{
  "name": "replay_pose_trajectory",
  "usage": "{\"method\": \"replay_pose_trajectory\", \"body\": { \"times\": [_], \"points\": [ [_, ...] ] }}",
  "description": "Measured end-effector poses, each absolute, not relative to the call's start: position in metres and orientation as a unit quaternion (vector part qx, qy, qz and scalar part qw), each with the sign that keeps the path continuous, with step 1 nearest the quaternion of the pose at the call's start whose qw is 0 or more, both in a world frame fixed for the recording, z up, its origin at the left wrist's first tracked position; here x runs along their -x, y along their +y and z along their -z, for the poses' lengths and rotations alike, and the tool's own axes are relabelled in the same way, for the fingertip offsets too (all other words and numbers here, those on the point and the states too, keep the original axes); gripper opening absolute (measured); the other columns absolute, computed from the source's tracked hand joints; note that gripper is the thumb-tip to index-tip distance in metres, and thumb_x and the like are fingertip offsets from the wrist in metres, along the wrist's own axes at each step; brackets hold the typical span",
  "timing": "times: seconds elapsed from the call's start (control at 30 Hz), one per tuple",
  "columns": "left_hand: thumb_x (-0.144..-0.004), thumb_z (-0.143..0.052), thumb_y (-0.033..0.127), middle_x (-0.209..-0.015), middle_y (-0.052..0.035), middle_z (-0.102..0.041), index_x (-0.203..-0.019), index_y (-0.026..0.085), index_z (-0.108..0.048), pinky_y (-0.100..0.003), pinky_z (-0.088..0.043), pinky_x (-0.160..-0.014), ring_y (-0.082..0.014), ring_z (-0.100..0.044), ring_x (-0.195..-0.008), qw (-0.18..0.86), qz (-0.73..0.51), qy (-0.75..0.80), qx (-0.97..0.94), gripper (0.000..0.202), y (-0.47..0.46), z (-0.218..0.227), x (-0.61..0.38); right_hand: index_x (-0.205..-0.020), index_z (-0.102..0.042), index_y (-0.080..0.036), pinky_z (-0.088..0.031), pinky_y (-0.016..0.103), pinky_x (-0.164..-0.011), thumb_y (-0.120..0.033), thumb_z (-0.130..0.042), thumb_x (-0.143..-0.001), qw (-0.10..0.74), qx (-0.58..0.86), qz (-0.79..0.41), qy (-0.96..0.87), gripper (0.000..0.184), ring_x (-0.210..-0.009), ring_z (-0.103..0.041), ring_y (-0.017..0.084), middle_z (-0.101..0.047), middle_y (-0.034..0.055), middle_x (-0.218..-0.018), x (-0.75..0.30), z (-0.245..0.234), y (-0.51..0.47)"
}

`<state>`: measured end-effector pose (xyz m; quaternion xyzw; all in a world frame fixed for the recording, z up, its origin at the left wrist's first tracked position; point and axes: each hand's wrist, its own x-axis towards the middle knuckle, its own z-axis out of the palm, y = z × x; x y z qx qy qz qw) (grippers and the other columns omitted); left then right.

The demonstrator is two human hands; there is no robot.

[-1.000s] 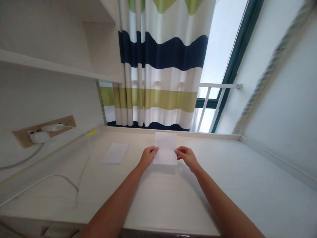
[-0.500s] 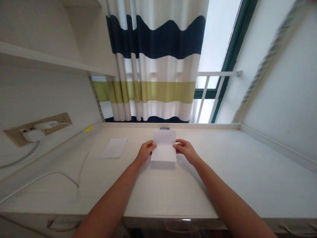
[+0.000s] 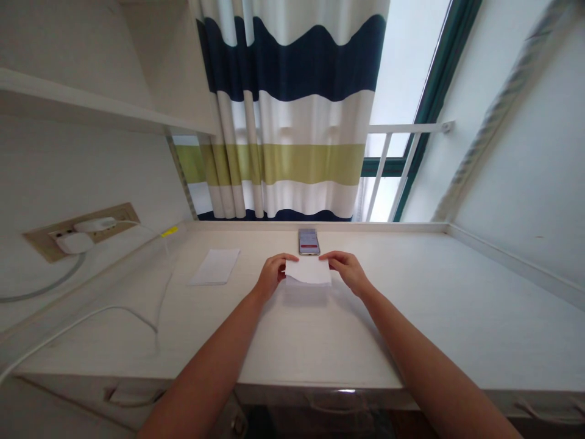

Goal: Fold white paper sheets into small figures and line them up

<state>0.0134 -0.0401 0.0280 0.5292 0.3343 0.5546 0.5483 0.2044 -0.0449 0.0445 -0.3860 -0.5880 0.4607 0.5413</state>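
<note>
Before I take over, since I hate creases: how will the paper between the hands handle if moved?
The paper is probably floppy: its near edge looks wavy, with the left hand and right hand holding it. It looks thin, so is likely light and may crease easily.

No lettering or number can be read; whatever the phone (image 3: pixel 309 241) on the counter (image 3: pixel 457 311) displays is too small to make out.

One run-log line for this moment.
left hand: holding white paper, left side | right hand: holding its right side | smartphone: beyond it, screen lit
</note>
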Motion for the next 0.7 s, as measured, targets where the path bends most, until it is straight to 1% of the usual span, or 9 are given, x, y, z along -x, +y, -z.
{"method": "replay_pose_trajectory", "body": {
  "times": [0.07,0.17,0.27,0.33,0.37,0.43,0.5,0.6,0.7],
  "points": [
    [-0.066,-0.047,0.028,-0.067,-0.0016,-0.055,-0.072,0.013,-0.060,-0.018,-0.034,-0.046,-0.0089,-0.048,-0.055,0.526,-0.543,0.349,-0.553,0.021,-0.042,-0.029,-0.013,-0.068,-0.064,-0.015,-0.045,0.028,-0.063,-0.028,-0.053,-0.064,0.532,0.401,-0.450,-0.595,0.017,-0.067,-0.055,0.012,-0.063,0.0038,-0.079,-0.205,-0.043,-0.045],
    [-0.061,-0.058,0.028,-0.073,-0.0010,-0.056,-0.081,0.014,-0.058,-0.018,-0.036,-0.049,-0.0087,-0.050,-0.057,0.479,-0.517,0.388,-0.594,0.024,-0.045,-0.031,-0.015,-0.073,-0.063,-0.016,-0.044,0.024,-0.054,-0.030,-0.057,-0.062,0.519,0.419,-0.435,-0.604,0.019,-0.060,-0.053,0.010,-0.060,0.0023,-0.076,-0.206,-0.041,-0.044],
    [-0.057,-0.063,0.024,-0.084,-0.0026,-0.057,-0.101,0.018,-0.051,-0.019,-0.041,-0.056,-0.0115,-0.055,-0.066,0.473,-0.514,0.379,-0.607,0.046,-0.046,-0.032,-0.018,-0.084,-0.060,-0.018,-0.043,0.023,-0.050,-0.028,-0.064,-0.056,0.519,0.423,-0.433,-0.603,0.030,-0.056,-0.053,0.009,-0.055,-0.0014,-0.072,-0.205,-0.040,-0.044],
    [-0.058,-0.063,0.025,-0.083,-0.0028,-0.057,-0.112,0.020,-0.042,-0.021,-0.043,-0.058,-0.0130,-0.056,-0.069,0.475,-0.527,0.375,-0.596,0.058,-0.046,-0.033,-0.019,-0.092,-0.058,-0.019,-0.045,0.024,-0.052,-0.027,-0.065,-0.055,0.509,0.421,-0.458,-0.595,0.038,-0.057,-0.054,0.009,-0.055,-0.0018,-0.072,-0.203,-0.040,-0.045],
    [-0.058,-0.063,0.025,-0.082,-0.0026,-0.058,-0.115,0.020,-0.039,-0.021,-0.044,-0.059,-0.0132,-0.057,-0.070,0.477,-0.537,0.378,-0.584,0.062,-0.046,-0.033,-0.019,-0.092,-0.059,-0.019,-0.046,0.025,-0.054,-0.027,-0.065,-0.055,0.499,0.420,-0.475,-0.590,0.038,-0.059,-0.054,0.010,-0.056,-0.0012,-0.073,-0.202,-0.040,-0.046],
    [-0.058,-0.064,0.025,-0.083,-0.0029,-0.058,-0.119,0.022,-0.035,-0.023,-0.045,-0.061,-0.0133,-0.057,-0.070,0.493,-0.562,0.381,-0.545,0.067,-0.046,-0.033,-0.020,-0.088,-0.060,-0.016,-0.047,0.028,-0.059,-0.029,-0.065,-0.056,0.490,0.417,-0.501,-0.579,0.034,-0.063,-0.055,0.012,-0.058,0.0007,-0.073,-0.200,-0.039,-0.046],
    [-0.058,-0.065,0.026,-0.087,-0.0045,-0.058,-0.116,0.021,-0.038,-0.025,-0.046,-0.064,-0.0135,-0.057,-0.072,0.531,-0.574,0.371,-0.501,0.064,-0.046,-0.032,-0.023,-0.081,-0.061,-0.014,-0.047,0.029,-0.063,-0.030,-0.064,-0.057,0.507,0.410,-0.512,-0.559,0.029,-0.066,-0.055,0.013,-0.060,0.0020,-0.075,-0.198,-0.038,-0.046],
    [-0.058,-0.066,0.029,-0.090,-0.0079,-0.059,-0.099,0.015,-0.052,-0.029,-0.047,-0.067,-0.0146,-0.057,-0.074,0.598,-0.537,0.353,-0.479,0.045,-0.048,-0.030,-0.027,-0.077,-0.059,-0.016,-0.048,0.028,-0.065,-0.030,-0.063,-0.057,0.557,0.399,-0.510,-0.520,0.024,-0.069,-0.055,0.012,-0.059,0.0010,-0.078,-0.195,-0.035,-0.045],
    [-0.058,-0.066,0.032,-0.089,-0.0103,-0.061,-0.087,0.011,-0.058,-0.030,-0.047,-0.068,-0.0155,-0.057,-0.074,0.612,-0.514,0.354,-0.486,0.037,-0.048,-0.028,-0.030,-0.072,-0.057,-0.016,-0.049,0.027,-0.063,-0.027,-0.063,-0.057,0.566,0.392,-0.524,-0.501,0.019,-0.066,-0.055,0.011,-0.058,-0.0003,-0.074,-0.193,-0.035,-0.048]
  ]
}}
